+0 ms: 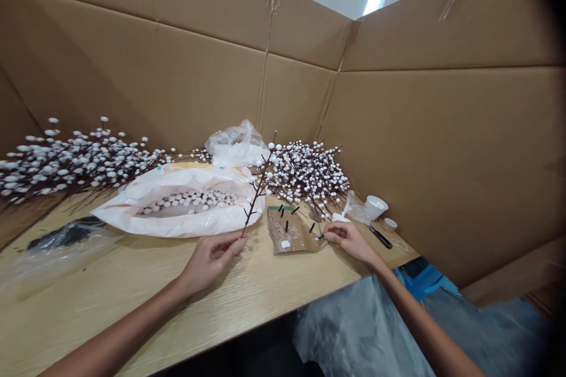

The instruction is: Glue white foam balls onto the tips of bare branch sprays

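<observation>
A thin dark twig (256, 194) with a few white balls stands upright in the fingers of my left hand (213, 258), which pinch its lower end. My right hand (347, 240) is closed at the right edge of a piece of cardboard (298, 240), its fingertips around a small dark-handled item (320, 237) too small to name. Several short black pegs stand or lean on the cardboard, beside a white blob (285, 244). Behind my left hand lies an open white bag (128, 212) with white balls (194, 201) inside.
Bunches of white-balled twigs lie at the left (88, 159) and back right (305, 171). A clear bag (239, 144) sits behind. On the right are a white cup (375, 207), a smaller cup (390, 224) and a black cutter (380, 237). Cardboard walls (198, 82) surround the table (177, 312).
</observation>
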